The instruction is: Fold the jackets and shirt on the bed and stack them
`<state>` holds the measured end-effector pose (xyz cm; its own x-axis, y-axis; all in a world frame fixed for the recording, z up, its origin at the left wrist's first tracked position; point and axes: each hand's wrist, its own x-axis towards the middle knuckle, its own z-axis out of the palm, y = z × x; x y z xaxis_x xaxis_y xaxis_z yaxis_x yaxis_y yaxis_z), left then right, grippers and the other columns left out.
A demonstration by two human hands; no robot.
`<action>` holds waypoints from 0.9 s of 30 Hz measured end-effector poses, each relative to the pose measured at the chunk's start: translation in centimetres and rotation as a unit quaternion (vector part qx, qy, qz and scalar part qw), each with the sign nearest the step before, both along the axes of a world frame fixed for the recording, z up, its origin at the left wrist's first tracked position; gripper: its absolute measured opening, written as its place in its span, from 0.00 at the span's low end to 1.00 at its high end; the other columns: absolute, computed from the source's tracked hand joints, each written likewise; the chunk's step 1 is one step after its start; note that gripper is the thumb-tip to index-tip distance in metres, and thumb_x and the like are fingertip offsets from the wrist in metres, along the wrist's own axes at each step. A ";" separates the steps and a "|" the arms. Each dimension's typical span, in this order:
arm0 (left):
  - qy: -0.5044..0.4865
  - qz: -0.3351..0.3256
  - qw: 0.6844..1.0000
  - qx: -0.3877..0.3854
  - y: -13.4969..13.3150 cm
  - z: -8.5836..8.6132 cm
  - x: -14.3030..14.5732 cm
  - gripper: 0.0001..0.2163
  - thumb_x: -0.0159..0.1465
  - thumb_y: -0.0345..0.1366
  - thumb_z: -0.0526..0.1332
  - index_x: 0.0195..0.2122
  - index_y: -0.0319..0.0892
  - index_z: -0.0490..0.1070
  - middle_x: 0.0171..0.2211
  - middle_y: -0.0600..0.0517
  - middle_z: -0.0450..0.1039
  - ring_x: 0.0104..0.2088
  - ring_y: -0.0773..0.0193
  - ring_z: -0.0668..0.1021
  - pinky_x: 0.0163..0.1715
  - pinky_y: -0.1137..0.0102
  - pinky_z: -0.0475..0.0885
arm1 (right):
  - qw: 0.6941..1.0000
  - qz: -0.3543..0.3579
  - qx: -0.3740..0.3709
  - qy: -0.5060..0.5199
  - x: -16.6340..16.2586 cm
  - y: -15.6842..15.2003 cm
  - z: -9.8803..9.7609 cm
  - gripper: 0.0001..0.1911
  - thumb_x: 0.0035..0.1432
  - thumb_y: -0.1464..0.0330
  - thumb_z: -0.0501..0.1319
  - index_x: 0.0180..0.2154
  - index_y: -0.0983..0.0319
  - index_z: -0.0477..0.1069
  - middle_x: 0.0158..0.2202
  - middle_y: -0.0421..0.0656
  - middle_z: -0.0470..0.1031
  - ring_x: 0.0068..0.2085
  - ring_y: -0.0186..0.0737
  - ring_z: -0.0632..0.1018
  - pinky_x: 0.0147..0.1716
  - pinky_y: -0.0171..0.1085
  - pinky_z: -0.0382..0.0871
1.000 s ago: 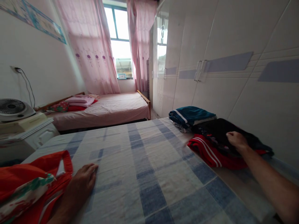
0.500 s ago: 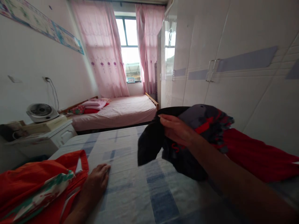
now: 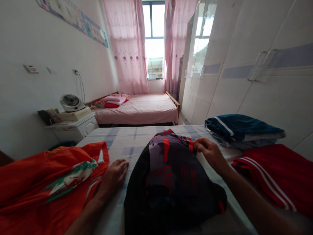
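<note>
A black garment (image 3: 174, 182) with grey panels, red stripes and red lettering lies bunched in front of me on the checked sheet. At its far right edge, my right hand (image 3: 207, 150) pinches the cloth between thumb and fingers. My left hand (image 3: 116, 174) lies on the bed, fingers loosely stretched out and holding nothing. It is between the black garment and an orange garment (image 3: 58, 182) with a green and white print. The forearm crosses the orange cloth's near edge.
On the right are a folded red garment (image 3: 276, 176) with white stripes and a stack topped by blue-green cloth (image 3: 246, 127). White wardrobes (image 3: 232, 81) line that side. Beyond the blue-and-white sheet (image 3: 122, 140) stand a pink bed (image 3: 144, 109) and a cabinet with a fan (image 3: 71, 101).
My right hand has brought the black garment down and spread it on the sheet, moving to its right edge. My left hand stays beside the orange garment. The view has turned right.
</note>
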<state>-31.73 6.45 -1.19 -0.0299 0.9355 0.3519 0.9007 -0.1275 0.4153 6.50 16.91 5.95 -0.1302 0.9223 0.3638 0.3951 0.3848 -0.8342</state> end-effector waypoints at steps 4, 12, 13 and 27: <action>-0.101 0.024 0.994 0.016 -0.4 0.7 0.6 0.16 0.64 0.43 0.49 0.44 0.42 0.71 0.46 0.46 0.72 0.48 0.55 0.74 0.51 0.61 0.68 | 0.974 -0.182 0.019 -0.132 5.9 3.3 -4.4 0.12 0.54 0.61 0.54 0.35 0.61 0.71 0.32 0.44 0.77 0.33 0.42 0.76 0.34 0.39 0.66; -0.238 -0.032 0.970 -0.040 0.0 10.6 6.8 0.20 0.64 0.49 0.50 0.47 0.41 0.70 0.45 0.46 0.74 0.44 0.56 0.76 0.44 0.62 0.72 | 0.958 -0.165 0.017 -0.235 6.5 4.1 -7.9 0.11 0.54 0.67 0.51 0.34 0.59 0.71 0.36 0.44 0.77 0.38 0.42 0.76 0.37 0.38 0.66; -0.228 -0.054 0.971 -0.040 0.6 11.5 7.8 0.19 0.63 0.48 0.52 0.47 0.41 0.70 0.45 0.46 0.73 0.44 0.56 0.76 0.43 0.64 0.72 | 0.958 -0.152 0.025 -0.243 6.3 4.0 -7.9 0.11 0.53 0.68 0.51 0.34 0.59 0.71 0.36 0.44 0.76 0.39 0.42 0.75 0.39 0.38 0.65; -0.041 0.041 0.957 0.284 4.6 23.3 9.3 0.12 0.62 0.42 0.53 0.31 0.39 0.70 0.24 0.58 0.66 0.27 0.70 0.68 0.28 0.74 0.62 | 0.956 -0.124 0.040 -0.264 6.3 3.9 -8.1 0.11 0.55 0.70 0.49 0.35 0.61 0.69 0.37 0.45 0.74 0.40 0.41 0.74 0.42 0.38 0.65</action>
